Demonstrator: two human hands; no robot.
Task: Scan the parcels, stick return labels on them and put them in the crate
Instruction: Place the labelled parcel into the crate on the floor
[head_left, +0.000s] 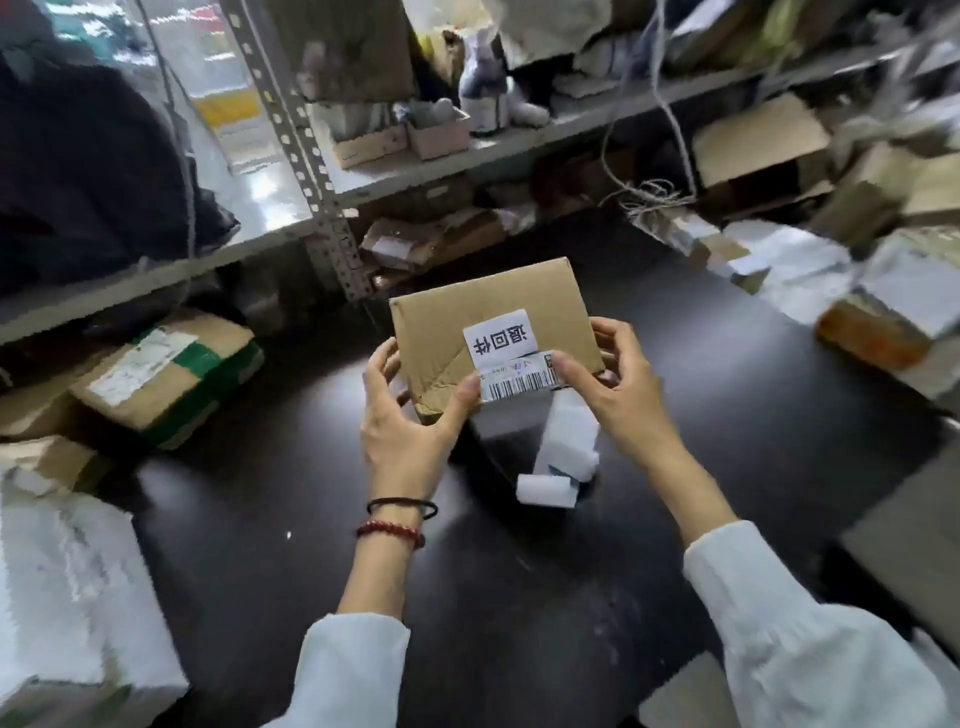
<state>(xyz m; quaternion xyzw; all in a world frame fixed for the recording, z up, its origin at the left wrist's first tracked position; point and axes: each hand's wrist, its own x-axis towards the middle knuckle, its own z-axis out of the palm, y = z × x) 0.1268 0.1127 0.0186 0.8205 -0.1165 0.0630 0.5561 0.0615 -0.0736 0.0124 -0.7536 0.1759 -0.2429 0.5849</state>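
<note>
A small brown cardboard parcel (457, 317) is held up over the dark floor in the middle of the view. A white return label (500, 336) with black characters is stuck on its top face, beside a barcode shipping label (519, 382) at the near edge. My left hand (410, 415) grips the parcel's left near corner, thumb on top. My right hand (608, 384) holds the right side, thumb pressing on the barcode label. A white strip of label backing (563, 452) hangs below the parcel and curls at its end.
A taped cardboard box with green tape (171, 371) lies on the floor at left. White plastic mailers (67, 597) are piled at lower left. A metal shelf rack (322, 171) with boxes stands behind. More parcels (872, 291) are heaped at right.
</note>
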